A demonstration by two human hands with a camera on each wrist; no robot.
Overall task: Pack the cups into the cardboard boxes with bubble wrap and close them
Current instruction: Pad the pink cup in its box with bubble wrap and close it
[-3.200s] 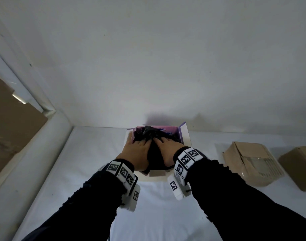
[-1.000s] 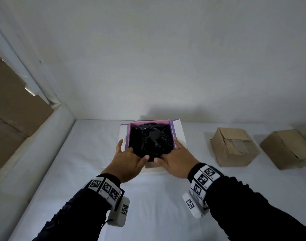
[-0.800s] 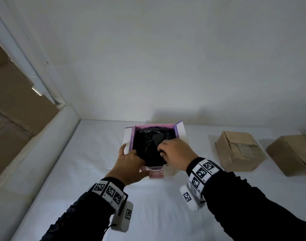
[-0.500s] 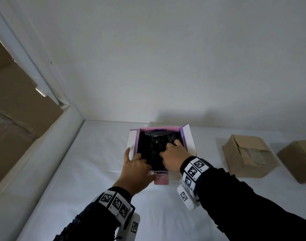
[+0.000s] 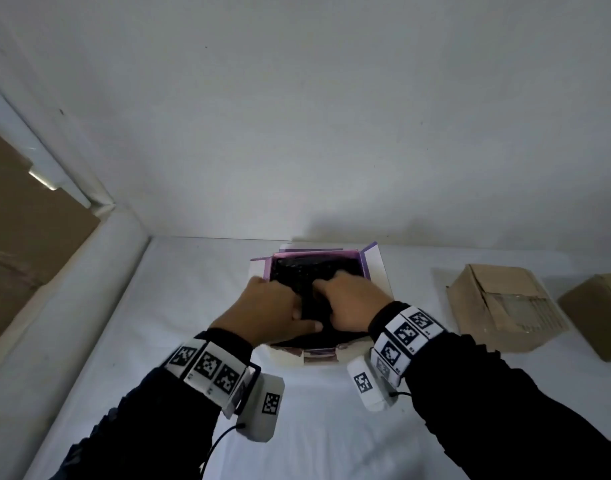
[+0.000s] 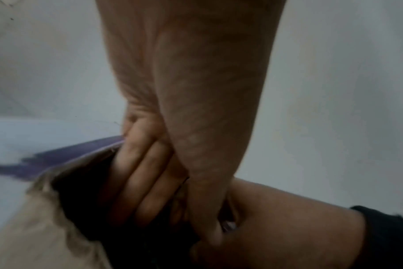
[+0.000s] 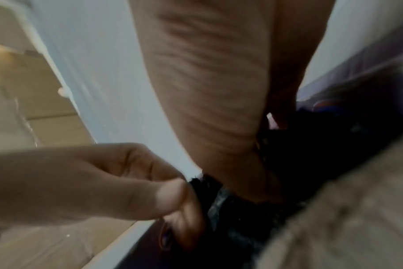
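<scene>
Open box (image 5: 373, 261), purple inside and white outside, stuffed with black crinkled wrap (image 5: 314, 271), directly under both hands. Left hand (image 5: 266, 311) at the near left edge, fingers curled down into the wrap, thumb stretched toward the right hand (image 5: 352, 306); right fingers bent and dug into the same wrap, the two hands nearly touching. Cup itself hidden.

Left wrist view, blurred: fingers (image 6: 136, 182) tucked between wrap and a tan flap (image 6: 30, 227). Right wrist view: left thumb (image 7: 163, 196) close by.

Two closed brown boxes (image 5: 501, 306) right of the right hand on the white tabletop (image 5: 314, 445). Plain white wall (image 5: 297, 116) behind.
</scene>
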